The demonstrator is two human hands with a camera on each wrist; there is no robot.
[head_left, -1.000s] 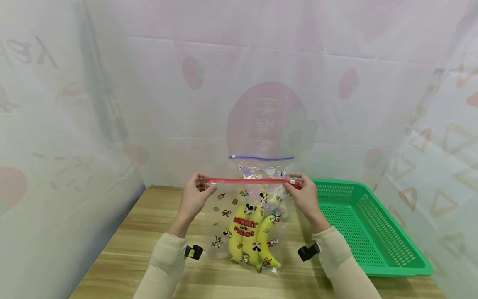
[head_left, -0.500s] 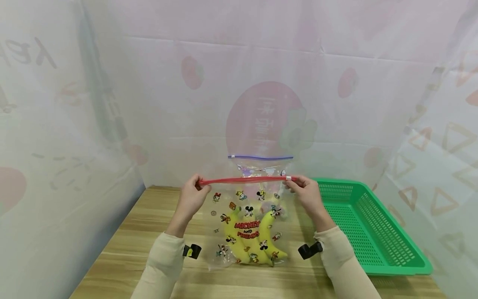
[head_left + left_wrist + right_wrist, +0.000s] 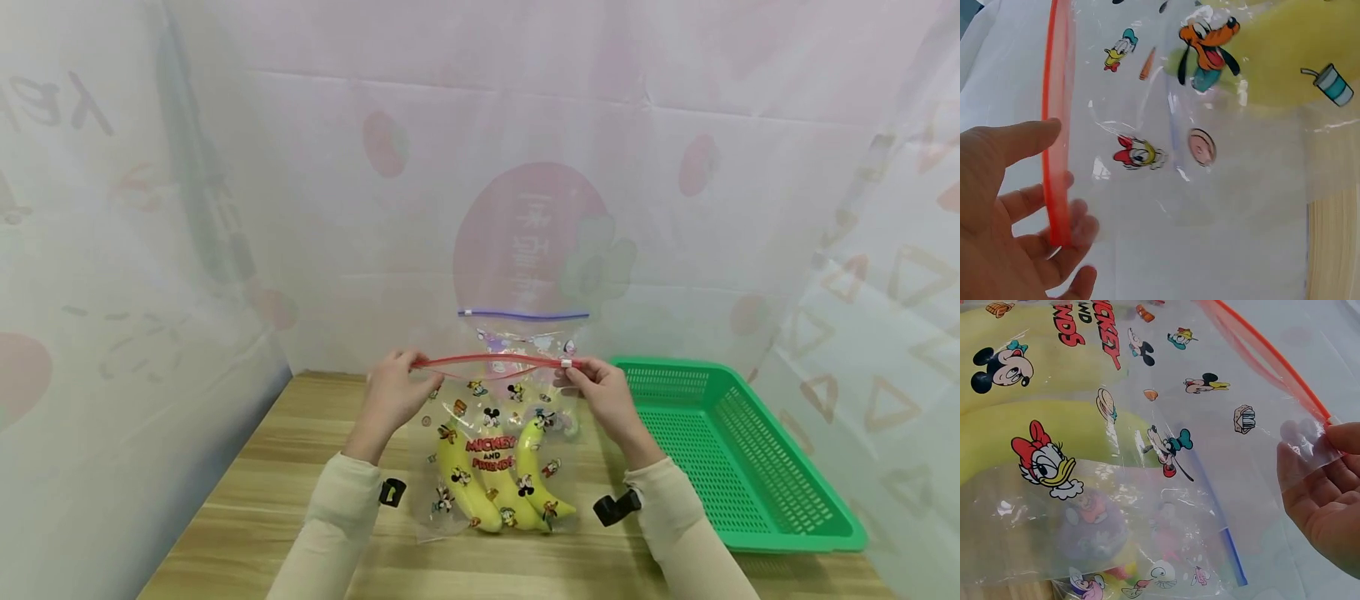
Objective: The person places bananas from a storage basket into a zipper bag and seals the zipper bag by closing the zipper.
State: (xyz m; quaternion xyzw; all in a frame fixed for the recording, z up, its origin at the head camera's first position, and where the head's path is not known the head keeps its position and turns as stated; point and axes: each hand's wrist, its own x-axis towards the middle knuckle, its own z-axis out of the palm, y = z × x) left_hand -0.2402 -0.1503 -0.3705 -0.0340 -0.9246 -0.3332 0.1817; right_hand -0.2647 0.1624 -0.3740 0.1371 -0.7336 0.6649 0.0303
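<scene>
A clear zip bag (image 3: 491, 446) with cartoon prints stands upright in the middle of the head view, with yellow bananas (image 3: 459, 479) inside at the bottom. My left hand (image 3: 395, 396) pinches the left end of its red zip strip (image 3: 465, 359), the thumb on the near side in the left wrist view. The right hand (image 3: 606, 402) grips the strip's other end, beside the white slider (image 3: 566, 363). Between the hands the two sides of the strip bow apart, leaving a narrow gap. Plastic covers some fingertips of the right hand (image 3: 1325, 512) in the right wrist view.
Behind the bag stands another clear printed bag with a blue-purple zip (image 3: 525, 317); colourful contents show through it. A green plastic basket (image 3: 697, 467) sits on the right of the wooden table (image 3: 262, 492). Printed curtains rise at the back and sides.
The red strip's sides have parted from a flat line into a gap. Both hands have drawn slightly closer together lately. The bananas have shifted and spread apart at the bag's bottom.
</scene>
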